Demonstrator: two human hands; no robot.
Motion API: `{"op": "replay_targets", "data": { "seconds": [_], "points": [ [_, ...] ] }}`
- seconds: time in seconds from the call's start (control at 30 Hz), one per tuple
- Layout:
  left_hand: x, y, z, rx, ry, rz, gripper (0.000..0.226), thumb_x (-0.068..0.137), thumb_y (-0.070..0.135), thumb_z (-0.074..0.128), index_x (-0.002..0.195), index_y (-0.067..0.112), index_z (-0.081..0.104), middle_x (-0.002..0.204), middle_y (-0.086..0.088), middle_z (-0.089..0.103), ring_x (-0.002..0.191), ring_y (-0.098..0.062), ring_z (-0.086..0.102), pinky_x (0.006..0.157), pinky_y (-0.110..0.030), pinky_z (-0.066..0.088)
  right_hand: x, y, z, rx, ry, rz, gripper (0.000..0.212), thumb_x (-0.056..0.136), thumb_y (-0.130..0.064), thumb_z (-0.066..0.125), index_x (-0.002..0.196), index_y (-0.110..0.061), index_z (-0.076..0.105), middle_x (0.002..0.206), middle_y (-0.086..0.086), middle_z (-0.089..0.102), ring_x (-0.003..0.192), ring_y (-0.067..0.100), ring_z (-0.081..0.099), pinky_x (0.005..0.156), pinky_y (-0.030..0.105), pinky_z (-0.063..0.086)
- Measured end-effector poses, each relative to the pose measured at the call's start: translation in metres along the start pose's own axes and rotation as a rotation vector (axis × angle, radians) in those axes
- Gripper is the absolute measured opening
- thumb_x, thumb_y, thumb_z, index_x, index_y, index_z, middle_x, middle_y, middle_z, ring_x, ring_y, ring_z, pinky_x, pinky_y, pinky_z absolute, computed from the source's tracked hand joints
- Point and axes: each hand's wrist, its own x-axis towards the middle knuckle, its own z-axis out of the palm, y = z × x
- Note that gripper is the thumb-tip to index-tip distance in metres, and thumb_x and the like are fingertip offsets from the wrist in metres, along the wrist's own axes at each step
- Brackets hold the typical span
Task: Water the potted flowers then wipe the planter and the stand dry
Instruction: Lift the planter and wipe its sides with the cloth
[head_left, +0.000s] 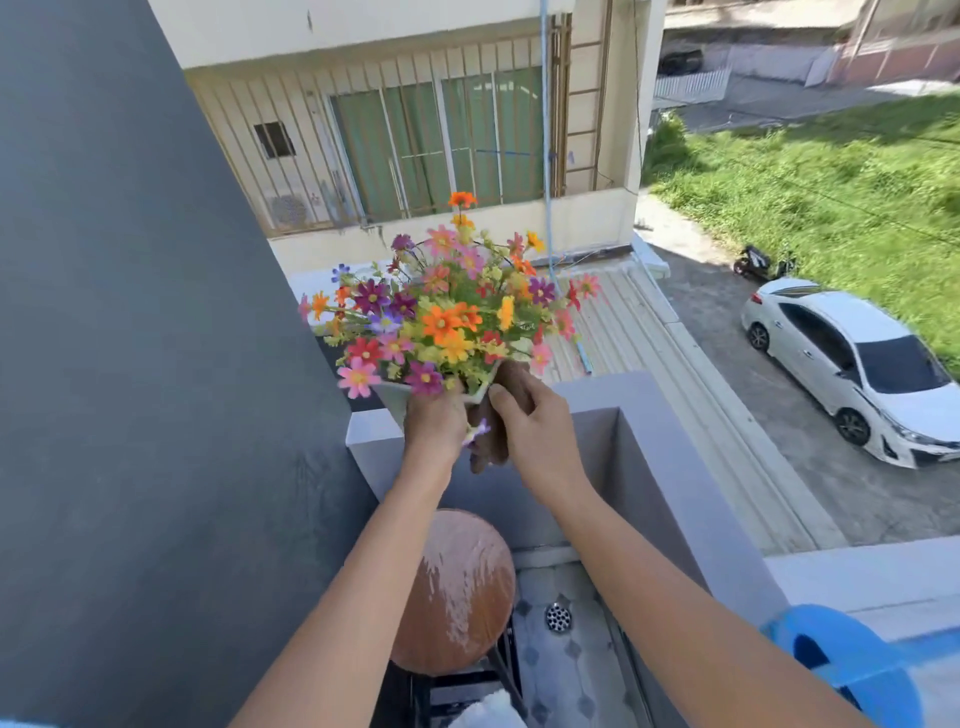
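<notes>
A white planter full of colourful flowers is raised in the air above the balcony corner. My left hand grips the planter from below. My right hand presses a brown cloth against the planter's right side and underside. Below them stands the round brown-topped stand on a black frame, its top streaked with wet patches. Most of the planter's body is hidden by my hands and the flowers.
A dark grey wall rises on the left. The grey balcony parapet runs behind and to the right. A floor drain sits in the tiled floor. A blue plastic object is at lower right, something white at the bottom.
</notes>
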Motion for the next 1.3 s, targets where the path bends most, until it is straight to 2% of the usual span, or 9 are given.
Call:
{"op": "replay_targets", "data": {
  "seconds": [0.1,0.2,0.33,0.47,0.57,0.7,0.83,1.13,1.3],
  "points": [
    [0.002,0.004,-0.010,-0.042,-0.047,-0.041,0.042,0.097,0.040,0.039,0.074,0.009,0.054,0.070,-0.010,0.060,0.060,-0.022,0.055,0.057,-0.031,0.046,-0.008,0.003,0.004,-0.039,-0.015,-0.109,0.035,0.096,-0.019,0.052,0.128,-0.005,0.057,0.120,0.010,0.057,0.111,0.021,0.054,0.098,0.035,0.042],
    [0.004,0.002,-0.012,-0.027,-0.154,-0.057,0.045,0.099,0.032,0.035,0.062,0.010,0.046,0.056,-0.007,0.044,0.042,-0.016,0.036,0.042,-0.019,0.025,0.006,0.005,0.002,-0.072,0.076,-0.193,0.024,0.096,-0.013,0.050,0.118,-0.007,0.057,0.108,0.007,0.050,0.098,0.024,0.054,0.089,0.041,0.045],
    [-0.001,0.000,-0.016,-0.026,-0.206,-0.073,0.043,0.098,0.027,0.036,0.064,0.005,0.051,0.045,-0.004,0.051,0.030,-0.012,0.041,0.038,-0.017,0.024,0.060,0.023,-0.017,-0.114,0.148,-0.116,0.021,0.094,-0.013,0.047,0.104,-0.025,0.060,0.093,0.005,0.045,0.078,0.018,0.045,0.069,0.028,0.037],
    [-0.011,-0.002,-0.020,-0.030,-0.292,-0.093,0.039,0.097,0.023,0.037,0.068,0.002,0.054,0.046,-0.006,0.056,0.032,-0.013,0.044,0.044,-0.022,0.028,0.077,0.038,-0.030,-0.248,0.113,0.098,0.013,0.099,-0.010,0.047,0.103,-0.021,0.041,0.103,0.003,0.042,0.087,0.011,0.041,0.067,0.009,0.031],
    [-0.008,-0.008,-0.017,-0.111,-0.272,-0.154,0.044,0.100,0.027,0.034,0.067,0.004,0.052,0.045,-0.005,0.055,0.031,-0.011,0.041,0.041,-0.018,0.027,0.047,0.015,-0.017,-0.110,0.196,-0.057,0.007,0.100,-0.004,0.046,0.096,-0.005,0.052,0.083,0.003,0.048,0.066,-0.006,0.048,0.057,0.008,0.033],
    [0.000,-0.006,-0.018,-0.225,-0.272,-0.171,0.040,0.100,0.028,0.032,0.073,0.006,0.049,0.045,-0.004,0.051,0.033,-0.010,0.036,0.038,-0.018,0.022,-0.005,0.019,0.010,-0.112,0.126,-0.276,0.034,0.097,-0.007,0.055,0.131,-0.003,0.055,0.116,-0.001,0.050,0.107,0.010,0.049,0.089,0.000,0.029],
    [0.005,-0.008,-0.027,-0.311,-0.254,-0.144,0.043,0.103,0.027,0.032,0.069,0.004,0.049,0.044,-0.005,0.051,0.031,-0.010,0.034,0.036,-0.016,0.020,-0.041,0.049,0.016,-0.126,0.021,-0.327,0.047,0.097,-0.006,0.057,0.142,-0.010,0.047,0.119,-0.002,0.049,0.107,-0.005,0.049,0.094,0.006,0.035],
    [-0.001,-0.004,-0.034,-0.403,-0.278,-0.133,0.039,0.105,0.025,0.029,0.073,0.007,0.045,0.044,-0.004,0.053,0.031,-0.010,0.034,0.037,-0.018,0.019,-0.002,0.058,0.004,-0.108,0.106,-0.003,0.042,0.100,-0.009,0.052,0.142,-0.006,0.048,0.134,0.012,0.052,0.124,0.026,0.050,0.093,0.011,0.027],
    [0.001,-0.001,-0.035,-0.419,-0.248,-0.163,0.041,0.103,0.033,0.032,0.073,0.009,0.045,0.041,-0.003,0.048,0.028,-0.010,0.031,0.035,-0.017,0.018,-0.024,0.050,0.017,-0.114,0.155,-0.137,0.046,0.098,-0.004,0.054,0.143,-0.006,0.046,0.123,0.005,0.049,0.110,0.009,0.047,0.097,0.010,0.033]
  ]
}}
